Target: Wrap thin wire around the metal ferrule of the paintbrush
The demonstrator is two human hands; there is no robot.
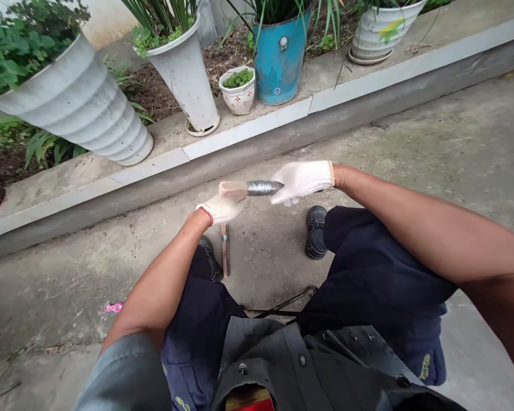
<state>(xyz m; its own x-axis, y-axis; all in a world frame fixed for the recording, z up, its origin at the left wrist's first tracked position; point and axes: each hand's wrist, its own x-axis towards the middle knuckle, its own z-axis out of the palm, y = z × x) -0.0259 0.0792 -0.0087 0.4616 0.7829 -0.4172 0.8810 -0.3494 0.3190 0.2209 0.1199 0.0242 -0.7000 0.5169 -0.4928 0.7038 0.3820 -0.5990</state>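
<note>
Between my hands is a wooden stick wound with silvery wire [262,188], lying nearly level above the ground. My left hand [221,209], in a white knitted glove with a red cuff edge, is closed on its bare wooden end and slightly blurred. The other end, dark past the coil, runs into my right hand [303,180], which wears a white glove too. The right fingers are closed around that end and partly hidden. Below my left hand, a second wooden stick with a band of wire [225,250] lies on the concrete beside my left shoe.
A tile-edged concrete ledge [248,127] crosses ahead. On it stand a ribbed white planter [83,105], a tall white pot [184,74], a small patterned pot [239,100] and a blue bucket [280,60]. A pink object [114,307] lies on the ground at left.
</note>
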